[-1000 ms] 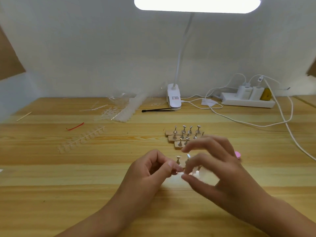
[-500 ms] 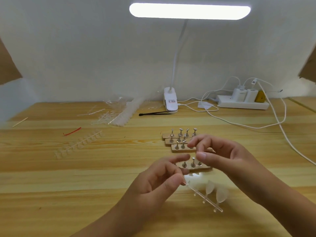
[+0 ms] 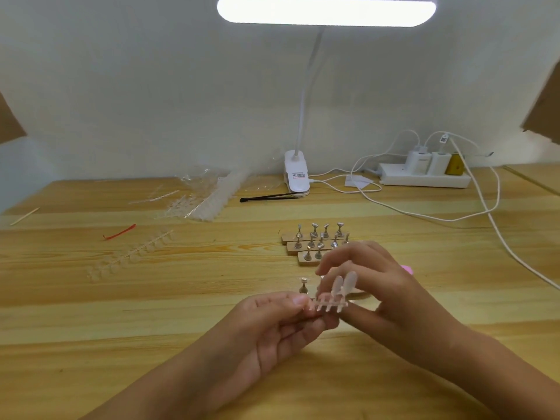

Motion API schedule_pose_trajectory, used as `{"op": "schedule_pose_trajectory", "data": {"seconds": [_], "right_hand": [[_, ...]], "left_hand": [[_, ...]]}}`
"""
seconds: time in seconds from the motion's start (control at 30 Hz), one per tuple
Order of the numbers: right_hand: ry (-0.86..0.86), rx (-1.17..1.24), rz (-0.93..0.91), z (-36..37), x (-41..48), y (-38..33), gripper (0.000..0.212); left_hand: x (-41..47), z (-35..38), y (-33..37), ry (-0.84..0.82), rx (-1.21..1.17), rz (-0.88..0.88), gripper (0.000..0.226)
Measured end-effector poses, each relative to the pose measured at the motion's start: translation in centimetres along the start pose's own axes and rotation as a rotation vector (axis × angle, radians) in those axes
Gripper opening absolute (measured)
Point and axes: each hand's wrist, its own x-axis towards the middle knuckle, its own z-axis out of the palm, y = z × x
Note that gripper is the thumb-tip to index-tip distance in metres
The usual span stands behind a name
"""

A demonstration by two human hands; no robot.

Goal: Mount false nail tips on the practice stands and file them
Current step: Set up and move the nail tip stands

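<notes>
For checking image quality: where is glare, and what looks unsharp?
Head view: the lamp bar is burnt out to pure white; the clear nail strip, pinched by the left hand, looks soft and faint against the right hand.

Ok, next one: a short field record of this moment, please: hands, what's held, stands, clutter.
left hand: pinches one end of the tip strip
tip strip: carries two tips
right hand: curled by the tips; grip unclear
stands: three rows behind the hands
lone stand: by the left fingertips
clutter: spare strips, lamp, power strip
</notes>
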Motion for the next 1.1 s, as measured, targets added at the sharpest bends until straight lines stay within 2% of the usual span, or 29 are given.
{"op": "schedule_pose_trajectory", "data": {"seconds": [0.1,0.17,0.27,0.37,0.5,0.6,0.83,1.1], "right_hand": [[0.092,0.032,0.062,-0.6,0.3,0.8,0.015],[0.102,-0.04,0.147,-0.9,0.4,1.9,0.021],[-0.034,-0.076,0.276,-0.7,0.2,3.3,0.046],[-0.098,0.034,0.337,-0.2,0.1,3.9,0.05],[-0.082,0.147,0.384,-0.1,0.2,4.2,0.043],[-0.098,0.148,0.38,0.1,0.2,4.1,0.048],[-0.082,0.164,0.361,-0.1,0.4,3.9,0.039],[-0.103,0.146,0.393,-0.2,0.3,4.4,0.015]], "left_hand": [[-0.1,0.2,0.4,-0.058,-0.078,-0.023,0.015],[-0.1,0.2,0.6,-0.062,-0.119,-0.031,0.013],[0.0,-0.1,0.5,-0.033,-0.149,-0.047,0.012],[-0.1,0.0,0.6,-0.042,-0.138,-0.071,0.012],[-0.1,0.0,0.5,-0.042,-0.118,-0.079,0.012],[0.0,-0.2,0.4,-0.038,-0.13,-0.08,0.013],[0.2,-0.4,0.4,-0.035,-0.15,-0.09,0.012],[0.1,-0.2,0.5,-0.026,-0.142,-0.082,0.012]]}}
